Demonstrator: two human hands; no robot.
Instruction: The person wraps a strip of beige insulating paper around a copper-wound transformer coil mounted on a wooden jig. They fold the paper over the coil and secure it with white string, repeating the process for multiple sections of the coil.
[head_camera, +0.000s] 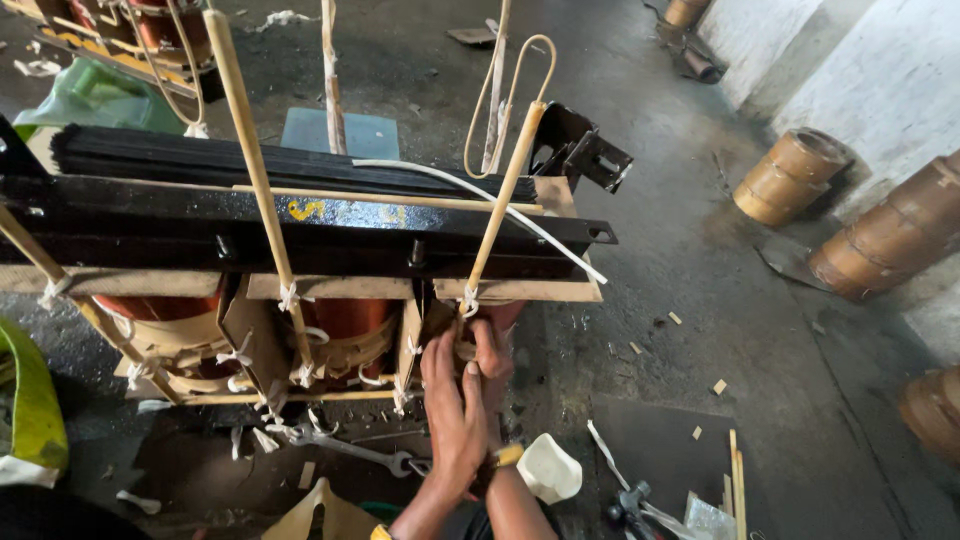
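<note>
A transformer core stands on the floor, with a black steel clamp frame (300, 225) across orange-brown coils (345, 320). Several tan paper-wrapped leads rise from it, held with white tape ties (288, 296). Both my hands meet at the foot of the right-hand lead (505, 185), just under its white tie (468, 298). My left hand (452, 410) presses against the lead's base with its fingers pointing up. My right hand (492, 352), with a yellow band at the wrist, curls around the same spot from the right. What lies between the fingers is hidden.
On the floor below the core lie a spanner (350, 450), a white cup-like piece (548, 468), a hammer (630, 500) and thin wooden strips (738, 480). Brown cylindrical windings (790, 175) lie by the white wall at right. A green bag (95, 95) sits at top left.
</note>
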